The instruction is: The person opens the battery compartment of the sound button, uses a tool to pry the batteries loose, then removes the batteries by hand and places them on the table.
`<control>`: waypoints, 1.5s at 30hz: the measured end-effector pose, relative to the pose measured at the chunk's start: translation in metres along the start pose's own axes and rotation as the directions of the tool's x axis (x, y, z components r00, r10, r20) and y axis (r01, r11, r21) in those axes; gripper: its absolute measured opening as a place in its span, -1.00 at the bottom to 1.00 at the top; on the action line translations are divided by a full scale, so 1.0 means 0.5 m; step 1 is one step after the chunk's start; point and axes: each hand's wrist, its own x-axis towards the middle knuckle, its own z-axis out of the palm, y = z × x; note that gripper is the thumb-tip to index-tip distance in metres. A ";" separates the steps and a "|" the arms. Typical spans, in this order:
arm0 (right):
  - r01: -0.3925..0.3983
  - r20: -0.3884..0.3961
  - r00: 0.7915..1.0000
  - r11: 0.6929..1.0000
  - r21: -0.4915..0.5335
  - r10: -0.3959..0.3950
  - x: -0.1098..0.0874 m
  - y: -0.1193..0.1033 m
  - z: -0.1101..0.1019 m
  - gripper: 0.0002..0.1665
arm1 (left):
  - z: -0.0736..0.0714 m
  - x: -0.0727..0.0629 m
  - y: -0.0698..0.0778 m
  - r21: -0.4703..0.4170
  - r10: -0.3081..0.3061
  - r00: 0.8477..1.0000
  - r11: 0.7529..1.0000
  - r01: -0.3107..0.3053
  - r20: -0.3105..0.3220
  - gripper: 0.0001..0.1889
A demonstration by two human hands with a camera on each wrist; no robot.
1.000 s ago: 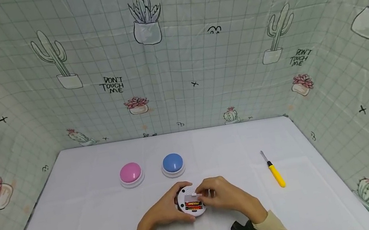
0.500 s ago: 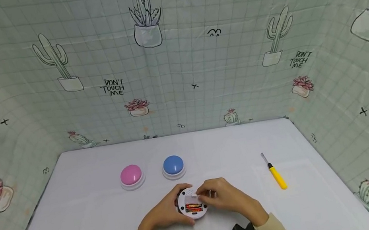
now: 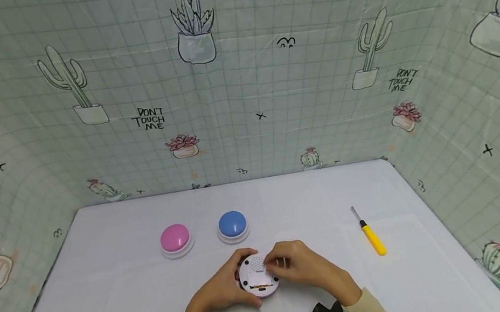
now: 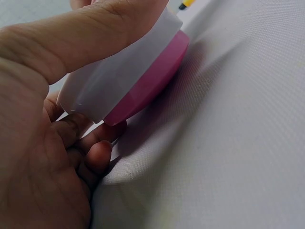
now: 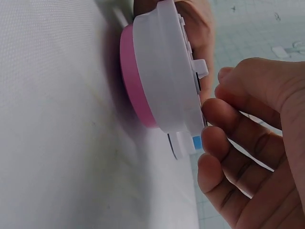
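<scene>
A round push button (image 3: 255, 262) lies upside down, its white underside up and its pink dome (image 5: 133, 78) facing the table. My left hand (image 3: 224, 286) grips the button's left side, thumb at the near edge and fingers round the far edge. My right hand (image 3: 300, 264) pinches a small white battery cover (image 3: 260, 277) at its right side, over the battery compartment. A strip of the batteries (image 3: 261, 286) shows along the cover's near edge. The right wrist view has the right fingertips (image 5: 214, 140) close at the white base's edge.
Another pink push button (image 3: 175, 238) and a blue push button (image 3: 232, 225) stand dome up farther back on the white table (image 3: 118, 286). A yellow-handled screwdriver (image 3: 373, 239) lies to the right. A patterned cloth (image 3: 243, 80) hangs behind.
The battery cover has come down over the compartment, so the batteries that were in plain sight are now mostly covered. The left hand keeps its grip on the button.
</scene>
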 end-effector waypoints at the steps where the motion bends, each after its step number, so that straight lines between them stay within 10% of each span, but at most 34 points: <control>1: 0.001 0.000 1.000 1.000 -0.001 -0.001 0.000 0.000 0.002 -0.88 | 0.000 0.000 0.000 -0.006 0.001 1.000 1.000 -0.001 0.000 0.06; 19: -0.094 0.110 0.989 0.995 -0.037 0.098 -0.008 -0.015 0.010 -0.70 | 0.003 0.010 0.001 -0.007 0.015 1.000 1.000 -0.015 0.026 0.03; 30: -0.053 0.027 0.998 0.998 -0.017 0.054 -0.002 -0.002 0.003 -0.93 | 0.000 0.010 0.000 0.003 0.005 1.000 1.000 -0.005 0.014 0.03; 45: -0.249 -0.123 0.963 0.964 -0.087 0.238 -0.041 0.070 -0.083 -0.90 | 0.004 0.001 -0.001 -0.011 -0.038 0.999 0.999 0.038 0.011 0.06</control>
